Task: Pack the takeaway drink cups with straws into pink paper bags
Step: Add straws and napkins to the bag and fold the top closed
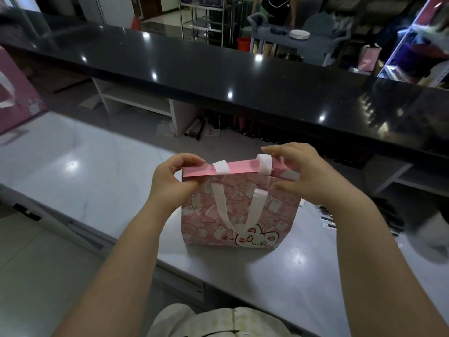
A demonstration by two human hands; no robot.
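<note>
A pink paper bag [213, 215] with a cartoon cat print and white ribbon handles stands upright on the white counter [85, 161]. Its top edge is folded over toward me into a flat pink strip. My left hand [170, 178] pinches the left end of that fold. My right hand [298, 171] pinches the right end, fingers curled over the top. One handle hangs down the bag's front. No cup or straw shows; the bag's inside is hidden.
A long black glossy counter [243, 81] runs across behind the white one. Another pink bag [17, 93] stands at the far left edge. Black packets [388, 215] lie to the right of my right forearm. A person stands by a cart with plates [299, 34] in the background.
</note>
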